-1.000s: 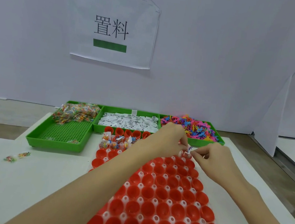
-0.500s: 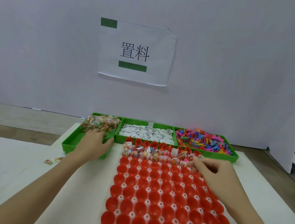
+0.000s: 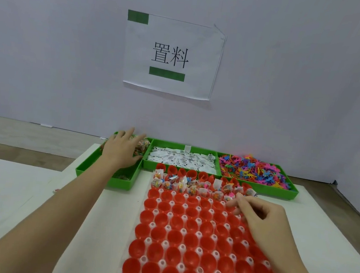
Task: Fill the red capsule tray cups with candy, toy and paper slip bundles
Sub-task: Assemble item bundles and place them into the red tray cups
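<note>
The red capsule tray (image 3: 188, 233) lies in front of me; one far row of cups holds bundles (image 3: 191, 186), the nearer cups are bare. Three green bins stand behind it: candy packets (image 3: 142, 145) on the left, paper slips (image 3: 182, 159) in the middle, coloured plastic toys (image 3: 253, 169) on the right. My left hand (image 3: 121, 150) reaches into the candy bin with fingers spread over the packets. My right hand (image 3: 259, 215) hovers over the tray's right side just behind the filled row, fingers loosely curled; nothing shows in it.
The tray and bins sit on a white table (image 3: 332, 232). A white wall with a taped paper sign (image 3: 172, 54) stands right behind the bins. The left green bin (image 3: 104, 178) juts forward beside the tray's far-left corner.
My left hand left the tray's far right, crossed to the candy bin and now reaches deeper into it. My right hand drew back slightly from the filled row.
</note>
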`<state>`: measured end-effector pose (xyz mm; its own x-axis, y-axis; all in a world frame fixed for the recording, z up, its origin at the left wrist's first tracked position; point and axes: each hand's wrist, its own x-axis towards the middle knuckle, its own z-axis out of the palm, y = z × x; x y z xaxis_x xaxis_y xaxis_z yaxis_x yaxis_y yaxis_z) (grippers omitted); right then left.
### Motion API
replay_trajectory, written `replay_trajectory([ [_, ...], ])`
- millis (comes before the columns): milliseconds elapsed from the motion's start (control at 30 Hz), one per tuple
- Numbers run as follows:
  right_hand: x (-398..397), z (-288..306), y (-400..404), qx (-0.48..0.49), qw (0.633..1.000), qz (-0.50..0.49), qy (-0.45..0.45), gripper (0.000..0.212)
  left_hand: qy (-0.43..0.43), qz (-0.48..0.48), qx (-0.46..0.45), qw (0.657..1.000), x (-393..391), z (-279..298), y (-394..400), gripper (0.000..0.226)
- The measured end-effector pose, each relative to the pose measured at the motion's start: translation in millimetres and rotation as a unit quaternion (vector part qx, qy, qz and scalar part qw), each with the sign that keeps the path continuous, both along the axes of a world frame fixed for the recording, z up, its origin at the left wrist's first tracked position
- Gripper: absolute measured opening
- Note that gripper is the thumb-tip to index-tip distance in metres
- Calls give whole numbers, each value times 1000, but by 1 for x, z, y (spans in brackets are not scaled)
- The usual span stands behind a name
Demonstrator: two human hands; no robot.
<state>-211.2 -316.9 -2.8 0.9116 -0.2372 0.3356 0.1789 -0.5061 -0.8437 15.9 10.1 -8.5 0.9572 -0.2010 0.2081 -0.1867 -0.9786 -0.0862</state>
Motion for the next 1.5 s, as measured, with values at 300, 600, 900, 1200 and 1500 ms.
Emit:
replay_trajectory([
  [300, -2, 5, 2, 30, 999, 22, 3, 27, 80, 2, -57, 995, 14, -9, 7, 53],
  [600, -6, 8, 4, 60, 997, 38, 13, 26, 11, -114, -110, 987, -36, 7, 23, 15],
  [900, -12, 9, 3, 75, 996, 40, 29, 28, -81, -100, -41, 991, -60, 7, 28, 29],
  [1200, -13, 5, -1, 43, 998, 22, 33, 27, -175, -89, -172, 965, -81, -21, 27, 20],
  [1500, -14, 5, -1, 38, 999, 26, 25, 28, -289, -191, -324, 880, -145, 4, -6, 31],
])
